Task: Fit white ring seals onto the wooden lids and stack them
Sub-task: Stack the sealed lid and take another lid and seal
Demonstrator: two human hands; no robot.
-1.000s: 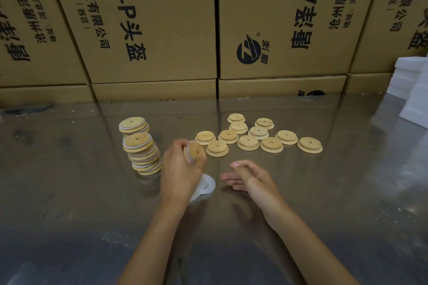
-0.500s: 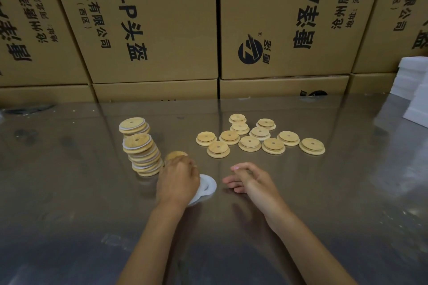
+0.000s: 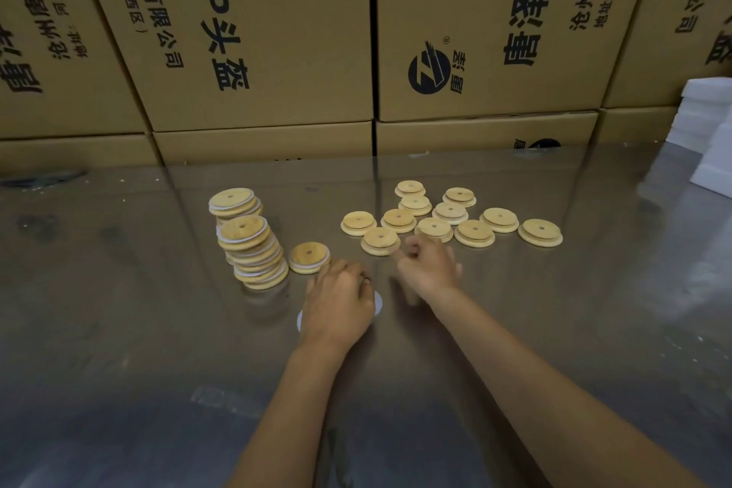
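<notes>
Nearest the viewer, the left hand [image 3: 340, 303] lay palm down over the white ring seals [image 3: 378, 303] on the bench [image 3: 119, 329], only slivers of white showing at its 3 and 9 o'clock; whether its fingers pinched a seal could not be told, though resting there probably kept the next seal ready. At its 2 o'clock the right hand [image 3: 429, 267], blurred, had loosely curled fingers at the edge of the nearest bare lid [image 3: 379, 240], likely to draw it in, but an actual grip could not be confirmed. At 11 o'clock from the left hand a fitted lid [image 3: 309, 257] lay flat by itself, white rim showing, just beside the leaning front stack [image 3: 253, 254], seemingly awaiting stacking. Behind stood a shorter stack [image 3: 233, 203]. Farther, at 1 o'clock, the unsealed lids [image 3: 451, 216] lay spread within reach, before cardboard cartons [image 3: 257, 32].
</notes>
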